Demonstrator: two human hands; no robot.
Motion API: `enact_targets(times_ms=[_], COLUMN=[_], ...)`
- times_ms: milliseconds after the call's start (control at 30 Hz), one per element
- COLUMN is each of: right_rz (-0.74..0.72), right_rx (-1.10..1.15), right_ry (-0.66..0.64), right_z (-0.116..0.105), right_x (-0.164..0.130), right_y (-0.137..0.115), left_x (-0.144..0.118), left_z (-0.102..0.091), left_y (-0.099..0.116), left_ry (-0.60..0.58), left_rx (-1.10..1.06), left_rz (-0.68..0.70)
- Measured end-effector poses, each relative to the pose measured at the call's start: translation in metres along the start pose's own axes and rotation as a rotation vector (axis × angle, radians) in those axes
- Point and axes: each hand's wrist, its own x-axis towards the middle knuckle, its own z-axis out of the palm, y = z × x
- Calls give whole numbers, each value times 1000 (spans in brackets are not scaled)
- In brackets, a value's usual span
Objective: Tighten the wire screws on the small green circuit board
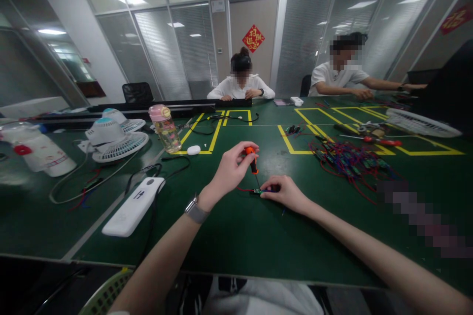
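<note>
My left hand (231, 169) grips a small screwdriver with an orange and black handle (252, 156), held upright with its tip down on a small circuit board with red wires (263, 190). My right hand (286, 192) presses that board flat against the green table (236, 236), fingers closed on it. A grey watch sits on my left wrist.
A pile of wired boards (351, 162) lies to the right, with a red-handled screwdriver (377, 140) beyond it. On the left are a white power bank (133, 205), a pink-lidded bottle (165, 128), small fans (114, 137) and cables. Two people sit across the table.
</note>
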Motion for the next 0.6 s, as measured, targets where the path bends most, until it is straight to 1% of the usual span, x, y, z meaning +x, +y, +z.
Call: enact_targets(times_ms=[67,133,167,233,333,400,500,600], right_rz=[-4,-3,-3,-6,-22,-27,-24,-35], right_rx=[-6,-25,-35,-49,-55,-61,-102,-133], right_ry=[-15,-11,-4,11,2,-15,-9,15], right_z=[-2,-3,-4,-4,-3,-3,-2,-1], right_x=[3,6,7,7,5,3,2,2], right_y=[0,0,0,1,3,3,3,3], left_x=[5,8,8,7,1,-4,-10,-14], left_z=[1,4,5,8,9,8,8,11], left_y=[2,1,-1,-6,-13,-14,-13,-12], left_ry=[-15,12,49,132,129,145,181,256], left_rx=[67,141,138,108,-25,-62,47,197], left_rz=[9,20,27,46,19,-3,29,99])
